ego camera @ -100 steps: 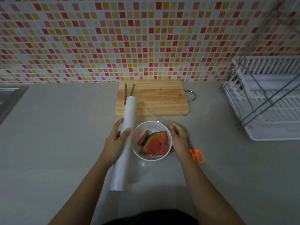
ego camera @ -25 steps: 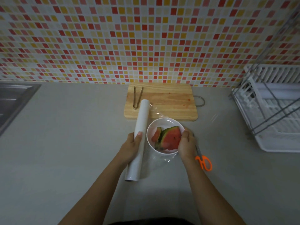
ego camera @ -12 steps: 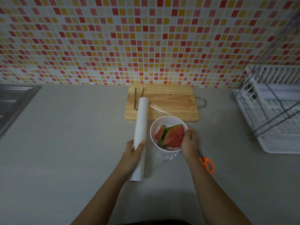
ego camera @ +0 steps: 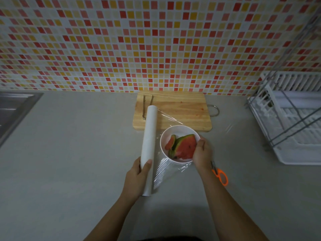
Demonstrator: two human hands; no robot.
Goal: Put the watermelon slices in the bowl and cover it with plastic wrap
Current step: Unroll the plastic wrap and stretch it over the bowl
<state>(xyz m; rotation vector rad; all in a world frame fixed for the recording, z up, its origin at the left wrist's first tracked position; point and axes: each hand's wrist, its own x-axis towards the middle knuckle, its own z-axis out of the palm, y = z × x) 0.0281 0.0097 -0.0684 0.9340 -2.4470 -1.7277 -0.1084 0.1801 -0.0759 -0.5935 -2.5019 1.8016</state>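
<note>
A white bowl (ego camera: 179, 130) stands on the grey counter in front of the cutting board. Watermelon slices (ego camera: 184, 146) lie inside it, red flesh up with green rind. A long white roll of plastic wrap (ego camera: 149, 136) lies to the left of the bowl, its far end over the board. A clear sheet of wrap (ego camera: 162, 171) stretches from the roll across the bowl. My left hand (ego camera: 139, 176) grips the near part of the roll. My right hand (ego camera: 202, 153) presses on the bowl's right rim over the film.
A wooden cutting board (ego camera: 175, 112) with tongs (ego camera: 147, 106) sits against the tiled wall. Orange-handled scissors (ego camera: 220, 174) lie right of my right wrist. A white dish rack (ego camera: 295, 126) stands at the right. A steel sink (ego camera: 12, 110) is at the far left.
The roll has slid slightly away from the bowl to the left, and the film between roll and bowl is drawn tighter. My right hand stays on the bowl's right rim.
</note>
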